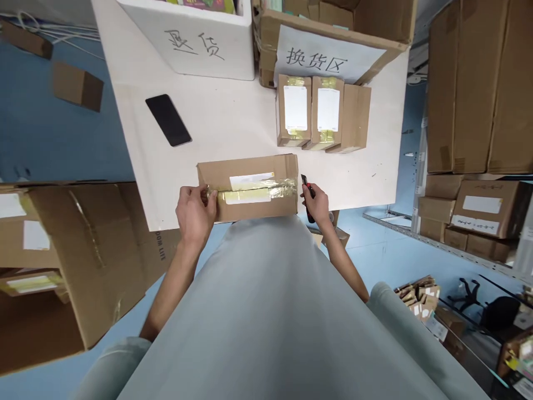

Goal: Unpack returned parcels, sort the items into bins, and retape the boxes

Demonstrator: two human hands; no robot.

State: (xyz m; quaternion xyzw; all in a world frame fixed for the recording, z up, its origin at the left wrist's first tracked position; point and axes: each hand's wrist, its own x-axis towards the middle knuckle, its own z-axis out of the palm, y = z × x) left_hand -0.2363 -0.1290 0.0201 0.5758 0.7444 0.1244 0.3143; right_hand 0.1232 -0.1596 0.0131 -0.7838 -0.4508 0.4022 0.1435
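Observation:
A long cardboard box (254, 210) lies at the table's near edge, right against my clothing. Yellowish clear tape (283, 189) runs along its top seam, which looks slit, and the white label there is split in two. My left hand (195, 214) is closed at the box's left end, with thumb and fingers pinching the edge by the tape. Beside the right end, my right hand (316, 204) grips a black and red utility knife (310, 214), its tip pointing away from me. That hand is apart from the box.
A black phone (169, 120) lies at the table's left. Small cardboard boxes (327, 114) stand before a large open carton (333, 33) with a handwritten sign. A white foam bin (208, 53) stands beside it. Large cartons (104, 244) flank the table's left; stacked boxes (474, 211) fill shelving at right.

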